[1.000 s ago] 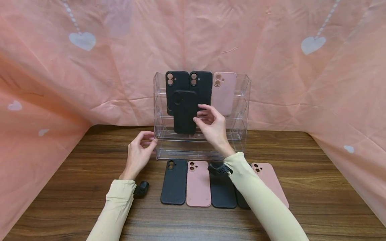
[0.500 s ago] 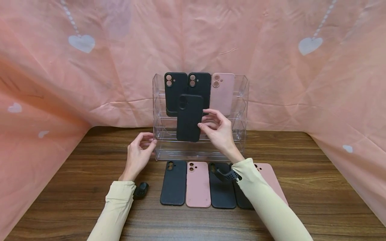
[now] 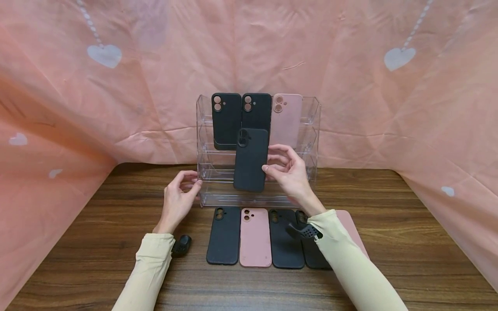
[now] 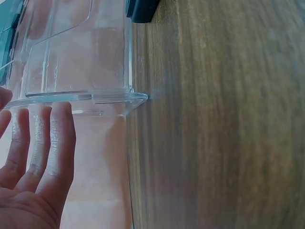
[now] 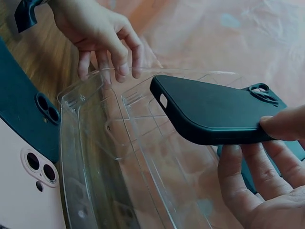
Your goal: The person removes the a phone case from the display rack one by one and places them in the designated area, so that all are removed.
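Note:
My right hand (image 3: 288, 172) pinches a black phone case (image 3: 250, 160) by its right edge, thumb on the back face and fingers behind. The case hangs upright in front of a clear tiered display rack (image 3: 256, 200). In the right wrist view, the held case (image 5: 209, 107) shows its camera cutout and a slot in its bottom edge. My left hand (image 3: 180, 196) is at the rack's left side. Its fairly straight fingers (image 4: 61, 138) reach the side panel's edge. On the top tier stand two black cases (image 3: 226, 121) and a pink case (image 3: 287, 119).
Before the rack, a row of cases lies on the wooden table (image 3: 78, 242): a black case (image 3: 224, 237), a pink case (image 3: 256, 239), two more black ones and another pink case (image 3: 352, 224) partly under the right sleeve. Pink cloth (image 3: 155, 86) surrounds the table.
My right hand has moved the black phone case down and to the right, away from the upper tier's cases. My left hand has stayed at the rack's side.

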Motion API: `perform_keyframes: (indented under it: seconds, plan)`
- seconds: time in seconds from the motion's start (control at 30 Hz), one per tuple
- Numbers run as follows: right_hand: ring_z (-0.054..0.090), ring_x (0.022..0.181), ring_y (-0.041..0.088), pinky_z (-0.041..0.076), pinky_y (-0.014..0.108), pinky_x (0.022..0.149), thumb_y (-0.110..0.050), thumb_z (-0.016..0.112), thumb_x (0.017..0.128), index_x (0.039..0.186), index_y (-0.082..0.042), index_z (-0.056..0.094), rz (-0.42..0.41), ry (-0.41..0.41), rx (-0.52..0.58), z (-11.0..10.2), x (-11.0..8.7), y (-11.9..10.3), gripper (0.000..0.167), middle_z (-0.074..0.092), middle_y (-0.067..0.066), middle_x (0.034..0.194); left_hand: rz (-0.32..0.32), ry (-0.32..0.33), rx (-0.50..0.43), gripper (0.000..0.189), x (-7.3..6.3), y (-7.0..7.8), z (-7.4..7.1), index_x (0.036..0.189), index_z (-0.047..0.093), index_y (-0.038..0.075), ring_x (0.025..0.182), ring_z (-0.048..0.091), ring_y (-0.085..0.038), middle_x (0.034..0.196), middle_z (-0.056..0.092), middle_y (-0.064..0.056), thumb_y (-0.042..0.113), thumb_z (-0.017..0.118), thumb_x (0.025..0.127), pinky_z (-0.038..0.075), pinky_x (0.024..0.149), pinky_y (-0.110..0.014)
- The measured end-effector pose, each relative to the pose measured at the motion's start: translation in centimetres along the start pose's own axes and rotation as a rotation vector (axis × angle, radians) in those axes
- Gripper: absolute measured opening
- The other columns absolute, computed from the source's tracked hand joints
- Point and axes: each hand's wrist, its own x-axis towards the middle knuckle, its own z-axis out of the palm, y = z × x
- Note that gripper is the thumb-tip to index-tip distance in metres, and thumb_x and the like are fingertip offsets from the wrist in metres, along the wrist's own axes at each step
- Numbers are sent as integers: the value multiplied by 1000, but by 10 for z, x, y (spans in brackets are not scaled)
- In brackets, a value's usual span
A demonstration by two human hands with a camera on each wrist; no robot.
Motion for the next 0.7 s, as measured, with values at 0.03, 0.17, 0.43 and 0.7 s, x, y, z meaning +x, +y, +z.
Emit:
perform_keyframes:
  seconds: [0.03,0.17,0.43,0.7]
  plan:
    - [75,79,8,64,29,65,17,66,87,137,0,50,8,-4,11,-1,-1,0,55,72,-6,99,3,0,-4,25,0,0,0,118,68,5,94,74,-37,106,70,-18,8,71,94,65,62,-45]
    - [74,78,9,63,28,65,18,64,88,135,-4,51,41,-15,75,-6,-4,0,53,74,-5,98,5,2,-7,25,0,-1,-1,119,68,5,95,74,-38,107,70,-18,8,72,94,64,62,-46]
    - [74,78,11,64,27,68,16,62,90,133,-12,53,91,-43,145,-17,-10,0,53,75,-2,97,-5,0,-9,26,0,-2,-1,119,68,5,94,74,-39,107,70,-19,9,72,94,65,62,-45]
    - [73,76,12,65,27,69,17,61,90,131,-16,54,107,-52,181,-26,-16,-1,53,74,0,98,12,-4,-1,23,0,-2,0,117,68,5,92,74,-40,105,70,-20,10,71,94,64,62,-46]
